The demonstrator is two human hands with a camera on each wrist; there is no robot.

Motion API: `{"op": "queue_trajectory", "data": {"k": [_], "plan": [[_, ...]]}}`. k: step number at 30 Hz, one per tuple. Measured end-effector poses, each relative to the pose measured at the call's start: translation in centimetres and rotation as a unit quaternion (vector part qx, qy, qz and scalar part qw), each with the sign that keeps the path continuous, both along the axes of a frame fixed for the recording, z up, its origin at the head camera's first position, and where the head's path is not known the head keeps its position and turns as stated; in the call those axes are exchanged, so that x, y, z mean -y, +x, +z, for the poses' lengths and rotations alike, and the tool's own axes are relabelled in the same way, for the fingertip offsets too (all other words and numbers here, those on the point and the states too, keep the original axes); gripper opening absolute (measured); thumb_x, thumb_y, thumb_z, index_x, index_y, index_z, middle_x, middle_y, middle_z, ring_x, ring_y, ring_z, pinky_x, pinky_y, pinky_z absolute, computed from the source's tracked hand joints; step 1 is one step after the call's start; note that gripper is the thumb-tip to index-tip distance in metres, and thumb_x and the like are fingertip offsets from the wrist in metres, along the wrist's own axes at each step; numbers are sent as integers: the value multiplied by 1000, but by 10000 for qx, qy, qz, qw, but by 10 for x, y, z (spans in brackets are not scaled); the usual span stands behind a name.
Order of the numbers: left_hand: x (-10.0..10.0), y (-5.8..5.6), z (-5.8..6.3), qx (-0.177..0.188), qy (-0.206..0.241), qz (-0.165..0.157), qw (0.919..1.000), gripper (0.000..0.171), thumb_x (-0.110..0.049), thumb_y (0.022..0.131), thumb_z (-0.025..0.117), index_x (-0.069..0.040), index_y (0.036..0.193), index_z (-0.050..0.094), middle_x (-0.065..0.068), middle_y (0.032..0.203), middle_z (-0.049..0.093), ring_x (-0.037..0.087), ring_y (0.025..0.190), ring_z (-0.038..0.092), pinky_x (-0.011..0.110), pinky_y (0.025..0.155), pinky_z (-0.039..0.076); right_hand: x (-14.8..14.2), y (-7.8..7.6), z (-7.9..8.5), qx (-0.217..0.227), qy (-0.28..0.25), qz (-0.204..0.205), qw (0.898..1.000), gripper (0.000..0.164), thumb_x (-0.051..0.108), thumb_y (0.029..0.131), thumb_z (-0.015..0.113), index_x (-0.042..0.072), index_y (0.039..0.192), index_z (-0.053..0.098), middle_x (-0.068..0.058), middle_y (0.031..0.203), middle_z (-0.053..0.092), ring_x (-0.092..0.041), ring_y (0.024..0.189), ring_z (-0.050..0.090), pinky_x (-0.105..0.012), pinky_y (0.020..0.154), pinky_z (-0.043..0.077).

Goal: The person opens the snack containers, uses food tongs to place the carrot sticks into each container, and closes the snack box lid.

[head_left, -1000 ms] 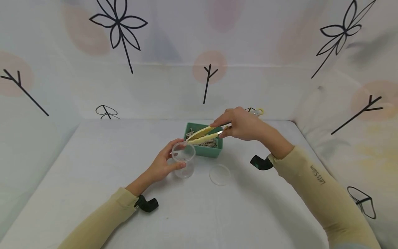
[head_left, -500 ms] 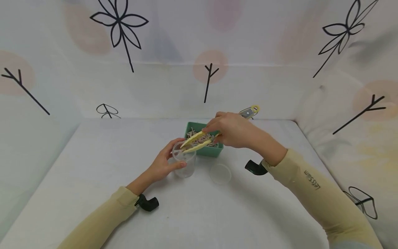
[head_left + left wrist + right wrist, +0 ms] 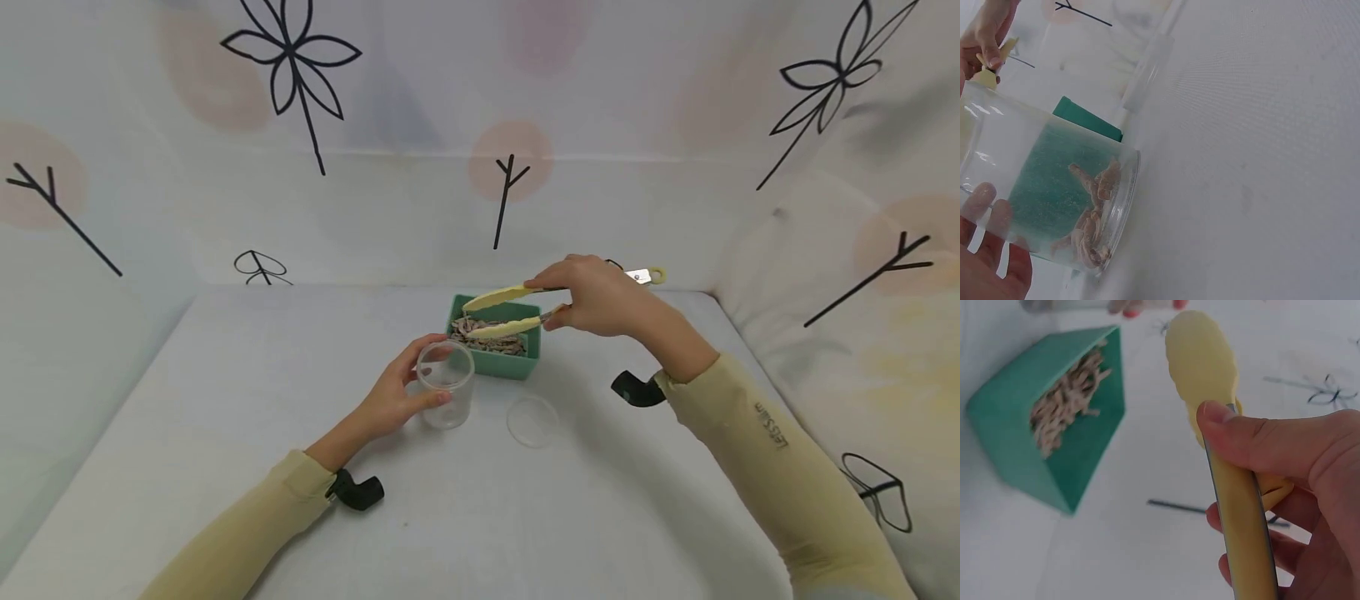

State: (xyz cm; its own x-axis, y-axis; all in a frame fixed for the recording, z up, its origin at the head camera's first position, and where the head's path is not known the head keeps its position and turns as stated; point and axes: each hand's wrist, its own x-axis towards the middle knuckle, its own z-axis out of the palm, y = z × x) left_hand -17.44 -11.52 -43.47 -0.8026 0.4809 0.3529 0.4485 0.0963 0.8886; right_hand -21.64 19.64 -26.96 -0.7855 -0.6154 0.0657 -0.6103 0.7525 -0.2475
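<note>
From here I count one left hand (image 3: 397, 393), one right hand (image 3: 606, 298), two beige sleeves (image 3: 232, 529), two black wrist cameras (image 3: 358, 492), one pair of yellow tongs (image 3: 510, 328), one clear jar (image 3: 455, 407), one round lid (image 3: 532, 422) and one green tub (image 3: 504, 365). The shreds (image 3: 1067, 403) are too many to count.

One text was read: dark lettering (image 3: 771, 425), "LetsSlim", printed lengthwise on the tan right sleeve (image 3: 798, 492), seen at four o'clock in the head view.

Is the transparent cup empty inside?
No, the left wrist view shows several brownish pieces at the bottom of the transparent cup.
</note>
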Motion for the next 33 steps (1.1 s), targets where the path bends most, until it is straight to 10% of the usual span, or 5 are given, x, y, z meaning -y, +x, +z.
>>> {"op": "queue_trajectory", "data": {"k": [16,24,33], "plan": [[-1,1,-1,51,-31,-35,10000,79,-34,90,76,-11,152,35,14,145,50,23,136,43,58,103,37,4,-41,-29,1002,1518,-811,9800,70,28,78,86,10,140,59,-10,131,62,-23,95,60,-42,74,51],[1,0,-3,-10,-25,24,10000,74,-30,90,76,-17,151,37,13,144,51,22,135,43,58,102,37,27,-50,-24,1223,1920,-804,9704,63,22,81,84,6,137,61,-12,135,60,-33,125,52,-51,98,46],[0,1,-1,-29,-38,-33,10000,74,-28,91,76,-16,152,36,18,144,49,25,136,43,60,102,37,29,-52,-28,1038,1970,-791,9717,50,10,84,80,7,132,65,-11,130,62,-32,122,54,-53,100,44]]}}
